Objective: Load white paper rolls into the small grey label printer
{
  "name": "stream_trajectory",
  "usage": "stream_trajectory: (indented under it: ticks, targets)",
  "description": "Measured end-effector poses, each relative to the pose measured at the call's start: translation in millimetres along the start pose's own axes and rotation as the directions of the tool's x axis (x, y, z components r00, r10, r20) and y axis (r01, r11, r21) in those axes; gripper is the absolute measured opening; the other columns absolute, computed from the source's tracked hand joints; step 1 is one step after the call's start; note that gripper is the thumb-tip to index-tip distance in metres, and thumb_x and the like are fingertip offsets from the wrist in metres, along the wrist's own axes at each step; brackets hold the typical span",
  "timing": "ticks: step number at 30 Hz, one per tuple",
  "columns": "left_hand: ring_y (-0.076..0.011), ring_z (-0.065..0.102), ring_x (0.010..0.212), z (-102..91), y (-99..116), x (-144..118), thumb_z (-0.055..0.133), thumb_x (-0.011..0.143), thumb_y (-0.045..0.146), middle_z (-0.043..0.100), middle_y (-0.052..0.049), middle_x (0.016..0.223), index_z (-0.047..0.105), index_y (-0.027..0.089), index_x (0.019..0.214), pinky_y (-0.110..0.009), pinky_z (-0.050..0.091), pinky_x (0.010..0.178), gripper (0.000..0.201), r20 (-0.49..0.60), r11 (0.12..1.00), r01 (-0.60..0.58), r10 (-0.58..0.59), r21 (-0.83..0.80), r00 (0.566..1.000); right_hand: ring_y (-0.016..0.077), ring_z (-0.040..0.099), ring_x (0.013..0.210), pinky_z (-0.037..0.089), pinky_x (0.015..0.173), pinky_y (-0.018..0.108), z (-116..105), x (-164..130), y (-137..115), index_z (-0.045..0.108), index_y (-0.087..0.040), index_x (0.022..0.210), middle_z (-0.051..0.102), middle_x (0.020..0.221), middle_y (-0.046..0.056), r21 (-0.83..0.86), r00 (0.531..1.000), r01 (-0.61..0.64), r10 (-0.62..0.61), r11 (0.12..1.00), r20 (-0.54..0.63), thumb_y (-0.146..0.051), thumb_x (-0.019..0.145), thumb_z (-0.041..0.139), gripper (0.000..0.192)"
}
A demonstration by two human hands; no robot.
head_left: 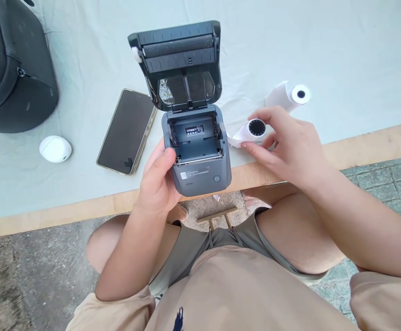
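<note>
A small dark grey label printer (200,172) stands at the near table edge with its lid (177,62) swung up and back, and its paper bay looks bare. My left hand (159,181) grips the printer's left side. My right hand (286,142) pinches a small white paper roll (253,130) with a black core just to the right of the printer; its loose end trails toward the printer. A second white paper roll (288,95) lies on the cloth behind my right hand.
A smartphone (126,131) lies face up left of the printer. Farther left sit a white oval case (55,149) and a black bag (12,69). A pale cloth (341,55) covers the wooden table (375,142). My knees are below the table edge.
</note>
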State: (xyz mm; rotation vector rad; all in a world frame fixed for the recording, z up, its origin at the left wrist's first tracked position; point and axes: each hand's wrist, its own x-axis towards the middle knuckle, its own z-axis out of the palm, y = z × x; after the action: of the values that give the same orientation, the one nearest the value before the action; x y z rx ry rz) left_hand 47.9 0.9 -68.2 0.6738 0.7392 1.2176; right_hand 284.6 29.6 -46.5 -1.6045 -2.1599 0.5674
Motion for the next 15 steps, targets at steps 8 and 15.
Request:
stream_trajectory:
  ticks: [8, 15]
  targets:
    - [-0.0243, 0.072, 0.115, 2.2, -1.1, -0.3, 0.056, 0.095, 0.039, 0.077, -0.005, 0.111, 0.072, 0.020, 0.116, -0.035, 0.061, 0.103, 0.033, 0.010, 0.999, -0.029, 0.029, -0.028, 1.000, 0.0047, 0.061, 0.069, 0.044, 0.054, 0.020, -4.6, -2.8, -1.8, 0.046, -0.023, 0.131, 0.060, 0.129, 0.004, 0.067, 0.990, 0.107, -0.100, 0.992, -0.096, -0.042, 0.083, 0.068, 0.055]
    - [-0.0238, 0.069, 0.121, 3.4, -1.8, 1.7, 0.061, 0.093, 0.038, 0.078, -0.004, 0.104, 0.072, 0.018, 0.113, -0.037, 0.054, 0.114, 0.031, 0.026, 0.998, -0.034, 0.036, -0.058, 0.999, 0.0170, 0.063, 0.103, 0.044, 0.067, 0.026, -36.4, 7.2, 16.4, 0.058, -0.017, 0.122, 0.058, 0.124, 0.010, -0.031, 0.885, 0.088, -0.092, 0.996, -0.456, -0.036, 0.092, 0.054, 0.036]
